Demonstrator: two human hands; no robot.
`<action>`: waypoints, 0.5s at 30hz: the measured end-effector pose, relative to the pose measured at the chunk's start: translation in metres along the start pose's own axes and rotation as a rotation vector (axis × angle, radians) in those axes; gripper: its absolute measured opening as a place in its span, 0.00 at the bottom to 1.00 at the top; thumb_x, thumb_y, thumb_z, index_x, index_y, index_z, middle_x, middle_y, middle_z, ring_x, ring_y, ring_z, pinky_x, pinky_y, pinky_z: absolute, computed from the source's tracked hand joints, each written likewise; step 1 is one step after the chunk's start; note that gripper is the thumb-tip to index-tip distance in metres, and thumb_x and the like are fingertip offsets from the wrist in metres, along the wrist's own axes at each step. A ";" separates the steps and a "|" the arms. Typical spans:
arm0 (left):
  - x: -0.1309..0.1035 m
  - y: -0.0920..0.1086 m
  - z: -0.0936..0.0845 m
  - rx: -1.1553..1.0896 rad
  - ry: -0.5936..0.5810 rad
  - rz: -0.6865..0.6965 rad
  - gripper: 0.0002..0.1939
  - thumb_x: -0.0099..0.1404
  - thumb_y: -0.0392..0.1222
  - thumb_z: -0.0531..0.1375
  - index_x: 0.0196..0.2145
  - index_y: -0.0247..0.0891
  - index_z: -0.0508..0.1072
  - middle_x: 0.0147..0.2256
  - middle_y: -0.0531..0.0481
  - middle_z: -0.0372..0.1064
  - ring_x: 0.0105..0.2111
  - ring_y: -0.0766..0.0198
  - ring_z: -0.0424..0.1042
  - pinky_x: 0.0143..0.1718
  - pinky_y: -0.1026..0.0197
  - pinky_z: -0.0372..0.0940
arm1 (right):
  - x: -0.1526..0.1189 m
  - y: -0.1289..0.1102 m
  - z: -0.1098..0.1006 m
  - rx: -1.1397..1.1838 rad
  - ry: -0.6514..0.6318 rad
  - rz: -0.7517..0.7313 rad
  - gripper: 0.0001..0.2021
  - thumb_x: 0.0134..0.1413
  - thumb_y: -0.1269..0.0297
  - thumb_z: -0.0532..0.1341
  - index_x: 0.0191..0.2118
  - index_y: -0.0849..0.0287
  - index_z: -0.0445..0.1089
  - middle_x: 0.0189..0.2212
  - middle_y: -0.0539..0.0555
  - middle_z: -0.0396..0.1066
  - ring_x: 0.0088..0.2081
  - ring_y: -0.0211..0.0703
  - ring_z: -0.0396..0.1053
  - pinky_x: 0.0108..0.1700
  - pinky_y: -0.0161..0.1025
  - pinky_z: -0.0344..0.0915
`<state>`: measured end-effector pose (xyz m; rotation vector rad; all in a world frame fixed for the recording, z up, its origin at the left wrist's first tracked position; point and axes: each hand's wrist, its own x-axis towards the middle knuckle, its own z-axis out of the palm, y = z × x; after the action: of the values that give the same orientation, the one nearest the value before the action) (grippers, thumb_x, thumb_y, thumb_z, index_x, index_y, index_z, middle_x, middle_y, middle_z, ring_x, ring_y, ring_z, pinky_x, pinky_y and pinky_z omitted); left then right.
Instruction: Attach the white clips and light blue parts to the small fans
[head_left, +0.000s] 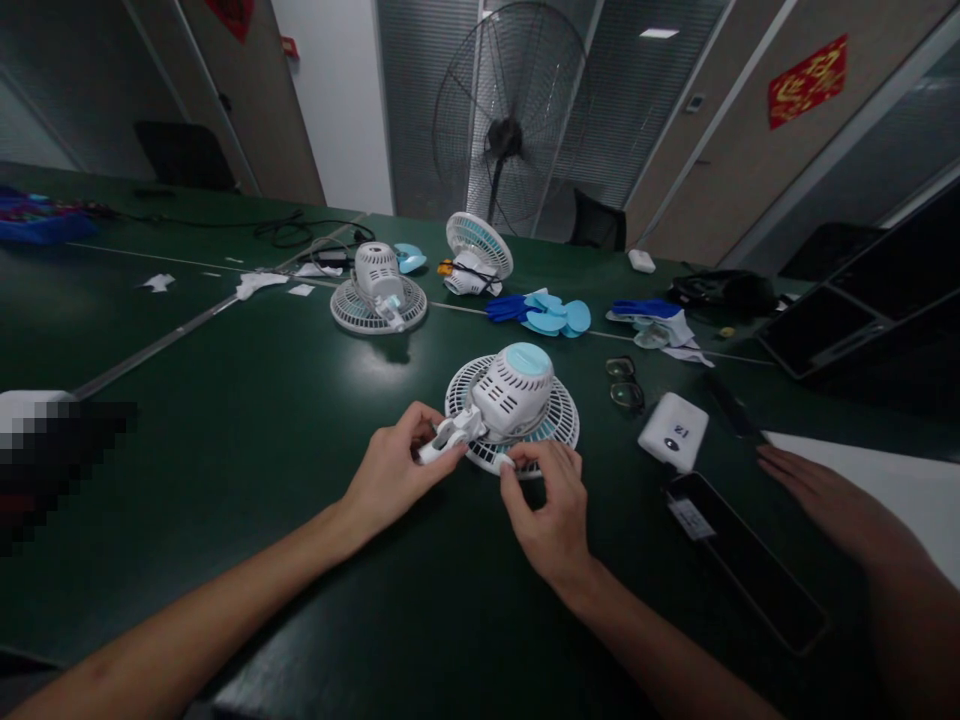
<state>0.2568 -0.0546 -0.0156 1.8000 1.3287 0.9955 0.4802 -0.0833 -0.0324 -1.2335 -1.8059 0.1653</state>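
Note:
A small white fan [514, 390] lies face down on the green table before me, its light-blue motor cap on top and its round grille underneath. My left hand [397, 460] is closed on the fan's white clip bracket [454, 432], with thumb and fingers on either side. At the grille's near edge, my right hand [551, 500] pinches a small rounded white piece [504, 463] between thumb and fingertips. Whether that piece is loose or joined to the fan I cannot tell.
Behind stand a second fan [377, 290], a third fan [478, 255] and light-blue blades [559, 316]. To the right are glasses [624, 383], a white box-shaped device [674, 430], a dark phone-like slab [746, 560] and another person's hand [832, 500].

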 end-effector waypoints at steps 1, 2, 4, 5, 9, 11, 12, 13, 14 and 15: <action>0.001 0.000 0.000 -0.003 0.006 0.000 0.16 0.69 0.52 0.66 0.46 0.41 0.69 0.35 0.53 0.77 0.31 0.62 0.75 0.29 0.64 0.63 | 0.000 0.000 0.001 -0.001 -0.002 -0.008 0.03 0.63 0.69 0.62 0.40 0.55 0.68 0.35 0.49 0.72 0.39 0.46 0.70 0.53 0.51 0.59; 0.001 0.000 -0.001 -0.010 0.007 0.004 0.17 0.68 0.51 0.67 0.46 0.41 0.68 0.36 0.54 0.76 0.31 0.63 0.74 0.29 0.64 0.63 | 0.000 -0.001 0.001 -0.002 -0.003 -0.016 0.03 0.63 0.70 0.62 0.40 0.55 0.68 0.35 0.49 0.72 0.39 0.46 0.70 0.52 0.51 0.59; 0.001 0.000 0.000 -0.047 -0.016 0.019 0.17 0.69 0.50 0.66 0.48 0.41 0.67 0.37 0.54 0.74 0.32 0.64 0.73 0.30 0.65 0.63 | 0.000 -0.001 0.001 -0.001 -0.002 -0.028 0.04 0.63 0.71 0.62 0.41 0.55 0.68 0.35 0.49 0.72 0.39 0.46 0.71 0.52 0.51 0.59; 0.001 -0.001 0.001 -0.079 -0.038 0.027 0.16 0.71 0.50 0.64 0.50 0.42 0.66 0.38 0.54 0.73 0.31 0.65 0.72 0.29 0.65 0.63 | 0.000 -0.001 0.001 0.000 -0.001 -0.030 0.04 0.63 0.71 0.62 0.41 0.55 0.69 0.35 0.49 0.73 0.39 0.46 0.71 0.52 0.51 0.59; -0.003 -0.004 0.006 -0.208 -0.150 0.033 0.18 0.75 0.50 0.60 0.57 0.43 0.64 0.42 0.52 0.70 0.32 0.66 0.69 0.29 0.65 0.62 | 0.002 -0.001 -0.002 0.083 0.003 -0.038 0.04 0.66 0.71 0.61 0.44 0.55 0.70 0.39 0.51 0.74 0.42 0.47 0.71 0.50 0.49 0.61; -0.004 -0.007 0.008 -0.255 -0.202 0.033 0.20 0.74 0.51 0.62 0.58 0.43 0.64 0.42 0.52 0.69 0.33 0.66 0.69 0.31 0.64 0.63 | 0.001 0.000 -0.004 0.201 -0.040 -0.057 0.06 0.68 0.71 0.60 0.46 0.55 0.71 0.41 0.53 0.74 0.45 0.47 0.71 0.49 0.47 0.64; -0.004 -0.008 0.009 -0.281 -0.226 0.036 0.22 0.72 0.51 0.63 0.58 0.43 0.64 0.41 0.52 0.68 0.33 0.65 0.69 0.32 0.63 0.63 | 0.001 0.000 -0.005 0.263 -0.069 -0.072 0.06 0.69 0.72 0.60 0.47 0.55 0.72 0.42 0.53 0.73 0.45 0.47 0.72 0.48 0.46 0.66; -0.004 -0.009 0.009 -0.310 -0.247 0.041 0.23 0.71 0.50 0.65 0.58 0.43 0.64 0.40 0.53 0.68 0.33 0.65 0.69 0.33 0.63 0.63 | 0.000 0.000 -0.006 0.318 -0.096 -0.087 0.07 0.69 0.72 0.60 0.47 0.55 0.72 0.42 0.53 0.73 0.46 0.46 0.72 0.49 0.45 0.67; -0.004 -0.010 0.010 -0.340 -0.266 0.047 0.24 0.69 0.50 0.67 0.57 0.43 0.65 0.39 0.54 0.68 0.33 0.65 0.69 0.33 0.63 0.63 | 0.000 0.001 -0.007 0.360 -0.115 -0.100 0.08 0.69 0.73 0.59 0.47 0.54 0.72 0.42 0.53 0.73 0.46 0.46 0.72 0.49 0.44 0.68; -0.004 -0.010 0.010 -0.367 -0.283 0.053 0.25 0.68 0.50 0.68 0.57 0.42 0.65 0.38 0.54 0.68 0.33 0.65 0.69 0.34 0.63 0.63 | 0.000 0.001 -0.007 0.390 -0.127 -0.107 0.08 0.69 0.73 0.59 0.48 0.54 0.72 0.43 0.53 0.73 0.46 0.45 0.72 0.50 0.44 0.68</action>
<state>0.2600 -0.0564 -0.0298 1.6267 0.8670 0.9046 0.4860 -0.0854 -0.0288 -0.8651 -1.8339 0.5193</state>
